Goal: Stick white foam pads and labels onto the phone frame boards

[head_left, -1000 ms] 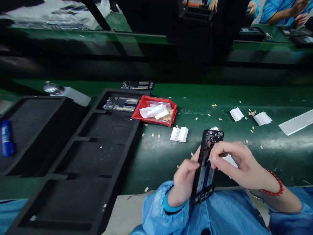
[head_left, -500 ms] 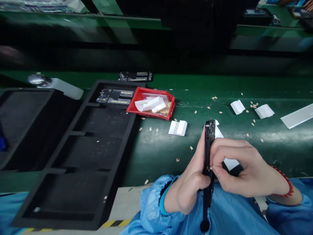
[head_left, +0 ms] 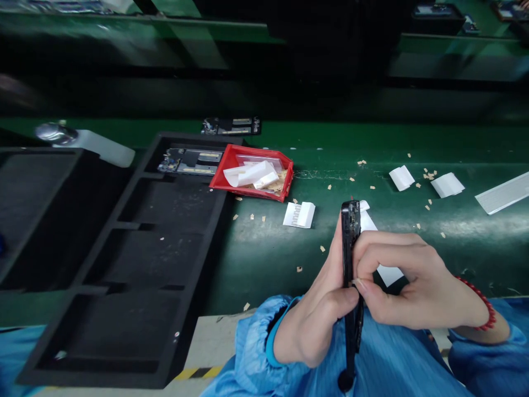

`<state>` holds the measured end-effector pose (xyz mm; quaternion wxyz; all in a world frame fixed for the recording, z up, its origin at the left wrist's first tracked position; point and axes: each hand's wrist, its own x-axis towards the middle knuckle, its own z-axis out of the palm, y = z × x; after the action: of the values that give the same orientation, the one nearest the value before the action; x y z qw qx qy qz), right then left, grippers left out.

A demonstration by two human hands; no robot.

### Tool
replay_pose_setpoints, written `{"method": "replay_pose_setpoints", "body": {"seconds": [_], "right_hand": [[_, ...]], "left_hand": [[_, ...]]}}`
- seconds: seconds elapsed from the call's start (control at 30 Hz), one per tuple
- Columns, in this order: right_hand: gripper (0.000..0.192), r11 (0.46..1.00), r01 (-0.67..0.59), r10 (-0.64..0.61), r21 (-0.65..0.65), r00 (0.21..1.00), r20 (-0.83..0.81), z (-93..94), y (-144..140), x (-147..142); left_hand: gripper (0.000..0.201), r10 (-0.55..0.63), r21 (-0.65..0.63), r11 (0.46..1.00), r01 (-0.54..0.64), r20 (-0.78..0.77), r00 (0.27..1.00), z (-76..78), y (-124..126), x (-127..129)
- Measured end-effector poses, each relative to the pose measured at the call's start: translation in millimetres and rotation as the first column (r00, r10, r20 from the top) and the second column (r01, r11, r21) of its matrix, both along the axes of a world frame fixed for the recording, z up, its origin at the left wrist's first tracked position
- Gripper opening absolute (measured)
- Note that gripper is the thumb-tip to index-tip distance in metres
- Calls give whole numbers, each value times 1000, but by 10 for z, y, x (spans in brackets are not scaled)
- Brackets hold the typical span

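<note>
The phone frame (head_left: 351, 275) stands on edge over the person's lap, just short of the green bench (head_left: 268, 259), so only its thin black side shows; held that way, it could twist or slip out of the grip if either hand eases off, and it would likely drop to the lap or knock against the bench edge. Pressing too hard on the narrow side could, I judge, nudge whatever small part sits there, though that part is too small to make out. The left hand (head_left: 318, 317) is curled around the frame from the left, thumb laid against its side, fingers closed on it rather than spread. The right hand (head_left: 407, 286) is bent into a pinch, thumb and forefinger pressed to the frame's right edge about midway up, the other fingers folded beneath; a red bead bracelet (head_left: 483, 303) circles that wrist. White paper slips (head_left: 300, 214) and small tan scraps lie scattered on the bench beyond, a red tray (head_left: 285, 184) of slips sits further back, and a black foam tray (head_left: 136, 259) lies to the left, with a circuit board (head_left: 190, 161) in its far compartment.
</note>
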<state>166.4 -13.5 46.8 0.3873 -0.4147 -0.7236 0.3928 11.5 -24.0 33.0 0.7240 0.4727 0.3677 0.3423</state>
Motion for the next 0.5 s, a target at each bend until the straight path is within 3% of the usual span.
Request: {"method": "replay_pose_setpoints", "body": {"seconds": [0.2,0.5], "right_hand": [[23,1000,-5,5,-10,1000,-9,2,-2,2],[24,999,-21,18,-44,997,-69,1,15,18]], "left_hand": [[76,38,17,999,-39,33,999,-55,-8,46],[83,-10,27,1000,10,-3,1000,-16,-29,-26]]}}
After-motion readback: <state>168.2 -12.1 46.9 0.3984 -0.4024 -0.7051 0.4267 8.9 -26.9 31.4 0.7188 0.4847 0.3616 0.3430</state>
